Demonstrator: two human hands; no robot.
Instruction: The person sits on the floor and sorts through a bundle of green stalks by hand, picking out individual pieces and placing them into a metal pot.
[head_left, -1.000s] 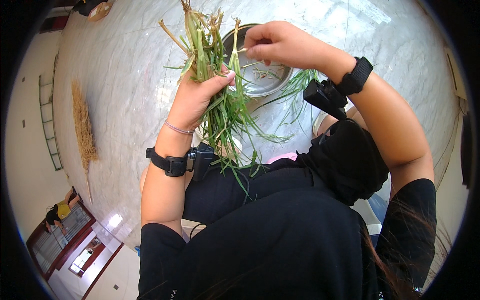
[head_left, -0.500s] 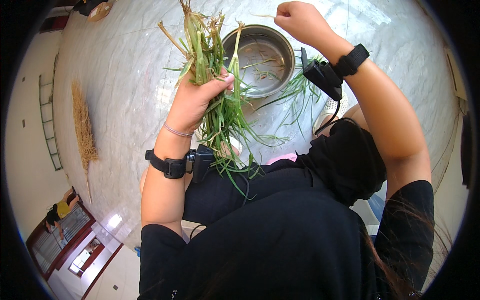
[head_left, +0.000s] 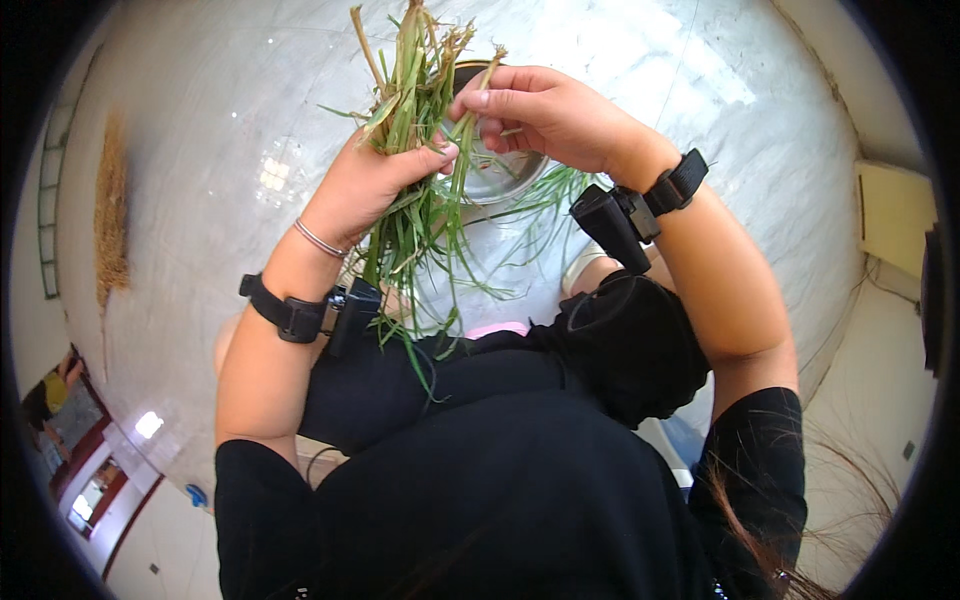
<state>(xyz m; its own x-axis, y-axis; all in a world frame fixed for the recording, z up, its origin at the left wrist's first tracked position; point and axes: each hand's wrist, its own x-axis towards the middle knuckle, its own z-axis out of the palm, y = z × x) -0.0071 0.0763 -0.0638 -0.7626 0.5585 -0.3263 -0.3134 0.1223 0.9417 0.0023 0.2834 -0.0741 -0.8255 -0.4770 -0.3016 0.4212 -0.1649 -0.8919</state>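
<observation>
My left hand (head_left: 385,170) is wrapped round a thick bunch of long green grass (head_left: 408,215), its pale brown root ends pointing up and its blades hanging toward my lap. One stalk (head_left: 466,150) stands a little apart on the bunch's right side. On that stalk my right hand (head_left: 540,115) closes with thumb and forefinger, the other fingers curled below. Beneath my hands a round metal basin (head_left: 500,188) sits on the floor, partly hidden by them, with bits of grass inside.
Loose green grass (head_left: 548,205) lies on the pale marble floor (head_left: 250,120) right of the basin. A straw broom (head_left: 112,215) is at the far left. Another person (head_left: 50,400) is by a doorway at lower left. A pale yellow box-like thing (head_left: 893,215) stands at the right wall.
My right hand has come down and left from beyond the basin to the stalk beside the bunch. A thin pale strand it held no longer shows. The view has shifted.
</observation>
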